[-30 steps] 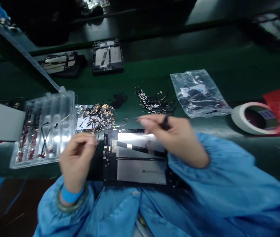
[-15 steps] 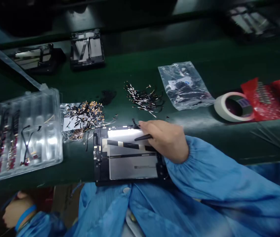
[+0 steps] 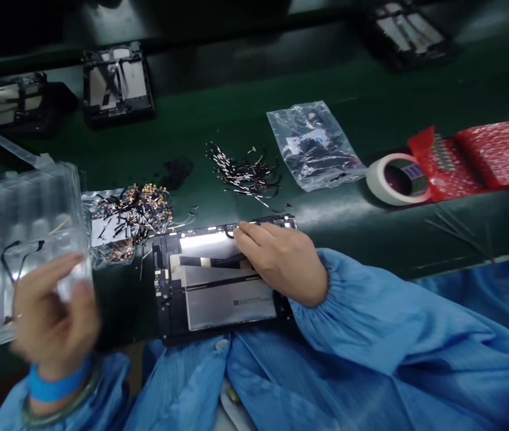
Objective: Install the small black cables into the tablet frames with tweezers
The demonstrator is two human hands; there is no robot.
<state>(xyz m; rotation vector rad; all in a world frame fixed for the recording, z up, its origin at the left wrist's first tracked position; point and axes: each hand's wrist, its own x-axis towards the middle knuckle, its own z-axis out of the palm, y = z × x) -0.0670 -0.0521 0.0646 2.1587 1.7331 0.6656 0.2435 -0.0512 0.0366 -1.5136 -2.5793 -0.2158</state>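
Note:
A tablet [image 3: 231, 305] with its back off lies in front of me, silver battery and black board exposed. Across its upper edge rests my right hand [image 3: 279, 257], fingers bent and pressed together. A small black cable end [image 3: 229, 234] shows at its index fingertip. Some slim dark thing pokes out from below the fingers; its kind is hidden. Blurred by motion, my left hand [image 3: 57, 311] hovers by the front right corner of a clear plastic tray [image 3: 63, 191]. Its thumb and index finger are apart, with nothing visible between them. Black cables with red ends lie in the tray.
Behind the tablet are a heap of gold-ended cables [image 3: 146, 206], a pile of black-and-white cables [image 3: 245, 176] and a clear bag [image 3: 314, 146]. Masking tape [image 3: 377, 179] and red bubble wrap [image 3: 499, 155] lie right. More opened devices [image 3: 117, 87] stand at the back.
My left hand has come up from below the table edge to the tray. My right hand has flattened onto the tablet's upper edge. The whole view has shifted slightly.

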